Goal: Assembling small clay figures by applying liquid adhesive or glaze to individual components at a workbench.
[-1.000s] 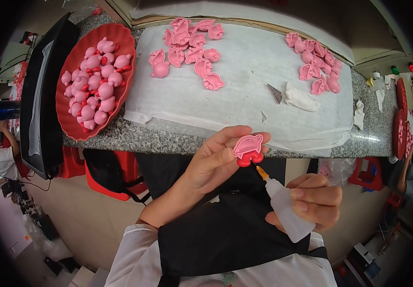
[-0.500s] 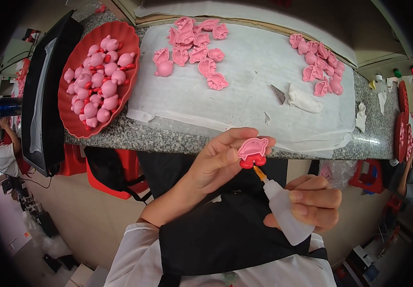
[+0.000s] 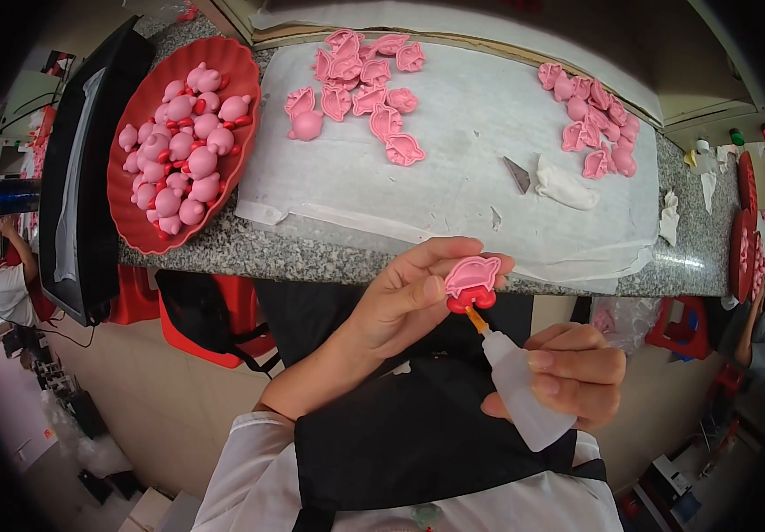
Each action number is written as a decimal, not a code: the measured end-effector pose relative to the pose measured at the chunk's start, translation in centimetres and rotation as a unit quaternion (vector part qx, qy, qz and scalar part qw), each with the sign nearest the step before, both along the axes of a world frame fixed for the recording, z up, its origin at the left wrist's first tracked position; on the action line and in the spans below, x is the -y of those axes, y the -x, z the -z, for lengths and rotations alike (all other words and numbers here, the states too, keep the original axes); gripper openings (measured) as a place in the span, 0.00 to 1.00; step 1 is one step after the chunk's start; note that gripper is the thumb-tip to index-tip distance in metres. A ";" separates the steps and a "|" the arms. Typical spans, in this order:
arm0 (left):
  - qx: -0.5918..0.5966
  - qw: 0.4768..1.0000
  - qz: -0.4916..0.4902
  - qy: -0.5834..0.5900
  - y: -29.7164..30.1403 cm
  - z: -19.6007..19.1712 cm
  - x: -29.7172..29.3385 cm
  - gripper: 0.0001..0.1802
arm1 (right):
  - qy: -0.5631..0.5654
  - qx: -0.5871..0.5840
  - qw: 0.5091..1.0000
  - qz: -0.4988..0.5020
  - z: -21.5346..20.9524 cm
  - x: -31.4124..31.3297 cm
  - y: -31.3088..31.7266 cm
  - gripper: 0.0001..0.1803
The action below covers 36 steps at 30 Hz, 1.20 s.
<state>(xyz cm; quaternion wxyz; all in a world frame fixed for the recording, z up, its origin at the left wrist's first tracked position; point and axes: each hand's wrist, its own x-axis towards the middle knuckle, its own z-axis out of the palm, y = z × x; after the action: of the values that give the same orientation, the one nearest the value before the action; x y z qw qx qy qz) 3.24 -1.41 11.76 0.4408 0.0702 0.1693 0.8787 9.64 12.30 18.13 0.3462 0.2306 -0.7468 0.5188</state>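
Pinched in the fingers of my left hand (image 3: 413, 288) is a small pink shell-like figure half (image 3: 473, 275), its hollow side toward me. A red two-lobed piece (image 3: 471, 301) sits at its lower edge. My right hand (image 3: 582, 371) is closed around a translucent white squeeze bottle (image 3: 529, 395), tilted up to the left. The bottle's narrow amber tip (image 3: 476, 319) meets or nearly meets the red piece; I cannot tell whether it touches. Both hands are in front of the counter's near edge, over my black apron (image 3: 427, 434).
White paper (image 3: 347, 191) covers the granite counter (image 3: 214, 244). On it lie pink halves (image 3: 373, 97) in two groups, a dark blade-like piece (image 3: 517, 175) and a crumpled white cloth (image 3: 566, 184). A red scalloped tray (image 3: 123, 208) holds pink-and-red figures. A red stool (image 3: 214, 346) stands below.
The bottle and my right hand have shifted slightly left and up, with the tip now more to the left on the red piece. My left hand has barely moved.
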 end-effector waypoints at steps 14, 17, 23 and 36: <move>0.009 1.000 0.004 0.002 -0.2 0.0 -0.1 0.22 | -0.015 -0.020 0.999 0.021 0.5 0.2 0.1 0.25; 0.015 1.000 0.007 0.004 -0.1 -0.1 -0.1 0.21 | -0.018 -0.012 1.000 0.014 0.4 0.1 0.2 0.25; 0.015 1.000 0.008 0.001 -0.2 0.0 0.0 0.21 | -0.025 -0.001 1.000 0.017 0.4 0.3 -0.1 0.25; 0.015 0.999 0.008 -0.031 -0.2 0.5 -0.2 0.24 | 0.038 -0.009 0.995 0.095 0.1 -1.0 -0.6 0.27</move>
<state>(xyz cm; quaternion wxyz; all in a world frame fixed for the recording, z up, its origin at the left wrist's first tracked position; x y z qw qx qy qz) 3.44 -1.24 11.25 0.4484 0.0718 0.1347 0.8807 10.22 13.33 18.04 0.4093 0.1505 -0.7419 0.5093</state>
